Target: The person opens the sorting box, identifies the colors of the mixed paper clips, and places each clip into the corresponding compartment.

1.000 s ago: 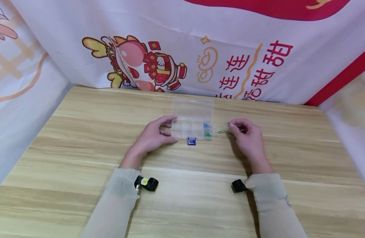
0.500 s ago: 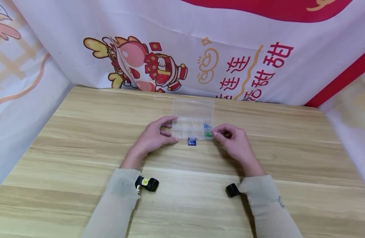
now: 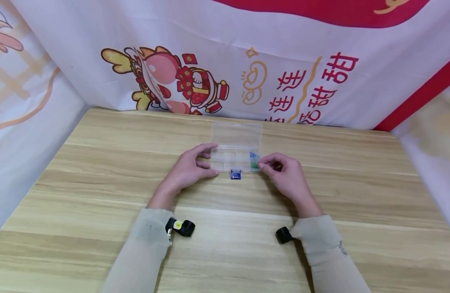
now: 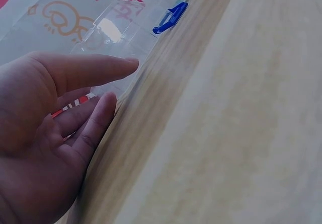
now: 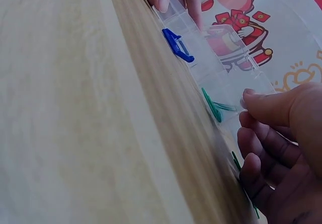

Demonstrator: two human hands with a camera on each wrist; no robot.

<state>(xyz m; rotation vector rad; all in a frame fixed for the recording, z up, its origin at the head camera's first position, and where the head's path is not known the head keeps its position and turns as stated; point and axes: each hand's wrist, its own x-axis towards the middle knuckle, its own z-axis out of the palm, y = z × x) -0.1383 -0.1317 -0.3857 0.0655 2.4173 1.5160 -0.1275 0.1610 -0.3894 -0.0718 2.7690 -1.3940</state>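
Note:
A clear plastic compartment box [image 3: 230,166] stands on the table with its lid [image 3: 236,134] raised at the back. My left hand [image 3: 188,166] holds its left end, thumb at the front edge and fingers behind. Green paper clips [image 3: 254,165] lie in the front right compartment, and blue pieces [image 3: 253,155] in the one behind. My right hand [image 3: 285,173] is at the box's right end. In the right wrist view its thumb and index finger pinch a green paper clip [image 5: 225,106], largely hidden by the fingertips. A blue latch [image 3: 235,174] hangs open at the front.
Loose green paper clips [image 5: 236,161] lie on the wooden table [image 3: 225,244] beneath my right hand, hidden in the head view. A printed white cloth [image 3: 301,32] hangs behind the table's back edge.
My right hand has moved left from beside the box to its green paper clip compartment, then stayed nearly still there. The left hand keeps its place at the box's left end.

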